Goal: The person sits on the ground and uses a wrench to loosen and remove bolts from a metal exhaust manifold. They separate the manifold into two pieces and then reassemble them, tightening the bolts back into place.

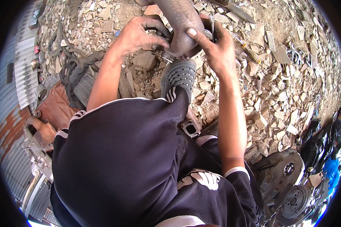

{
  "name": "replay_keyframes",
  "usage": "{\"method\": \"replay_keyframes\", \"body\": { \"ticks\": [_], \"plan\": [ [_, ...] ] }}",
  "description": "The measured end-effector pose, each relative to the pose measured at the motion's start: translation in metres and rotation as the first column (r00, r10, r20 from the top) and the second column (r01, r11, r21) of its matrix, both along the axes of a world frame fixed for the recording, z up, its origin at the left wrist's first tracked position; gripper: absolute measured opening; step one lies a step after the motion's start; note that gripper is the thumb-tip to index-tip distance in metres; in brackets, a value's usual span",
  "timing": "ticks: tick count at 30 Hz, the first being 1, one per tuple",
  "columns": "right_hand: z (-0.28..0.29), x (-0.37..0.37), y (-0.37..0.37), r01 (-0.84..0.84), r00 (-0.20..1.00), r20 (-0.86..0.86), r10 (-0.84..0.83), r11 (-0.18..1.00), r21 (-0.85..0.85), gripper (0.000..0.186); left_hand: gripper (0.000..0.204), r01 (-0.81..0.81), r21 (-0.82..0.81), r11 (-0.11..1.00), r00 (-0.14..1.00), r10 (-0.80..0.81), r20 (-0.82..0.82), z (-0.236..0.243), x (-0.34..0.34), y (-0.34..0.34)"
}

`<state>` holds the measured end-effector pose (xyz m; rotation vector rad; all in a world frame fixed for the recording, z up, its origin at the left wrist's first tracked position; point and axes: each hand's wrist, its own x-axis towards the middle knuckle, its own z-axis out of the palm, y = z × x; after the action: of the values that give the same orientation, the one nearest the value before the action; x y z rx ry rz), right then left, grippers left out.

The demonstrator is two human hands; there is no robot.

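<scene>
With the right hand (220,49), grasping a brown, curved, rusty metal pipe (182,20) on its right; with the left hand (143,32), curled at its left, cannot tell whether gripping. Seemingly steadying it between both, with a grey, perforated clog (179,75) just below; next, probably calls for firm support.

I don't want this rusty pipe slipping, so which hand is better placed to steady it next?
Probably the right: your right hand has its thumb lying over the rusty pipe, while your left hand is at its left edge.
</scene>
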<state>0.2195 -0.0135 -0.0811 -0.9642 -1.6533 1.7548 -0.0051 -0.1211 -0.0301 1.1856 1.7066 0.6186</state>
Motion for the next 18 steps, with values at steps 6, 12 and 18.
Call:
{"method": "replay_keyframes", "body": {
  "ticks": [6,12,18],
  "plan": [
    [0.005,0.003,0.001,-0.001,1.000,0.008,0.001,1.000,-0.008,0.069,0.023,-0.084,0.083,0.993,0.987,0.071,0.147,-0.008,0.000,-0.004],
    [0.004,0.004,0.002,0.004,1.000,0.008,-0.004,1.000,-0.019,0.066,0.028,-0.100,0.033,0.994,0.992,0.098,0.079,-0.036,-0.004,-0.012],
    [0.002,0.007,0.002,0.002,1.000,-0.011,-0.003,0.999,-0.048,0.064,0.033,-0.195,0.098,0.976,0.946,0.161,0.280,-0.027,0.014,-0.015]
  ]
}}
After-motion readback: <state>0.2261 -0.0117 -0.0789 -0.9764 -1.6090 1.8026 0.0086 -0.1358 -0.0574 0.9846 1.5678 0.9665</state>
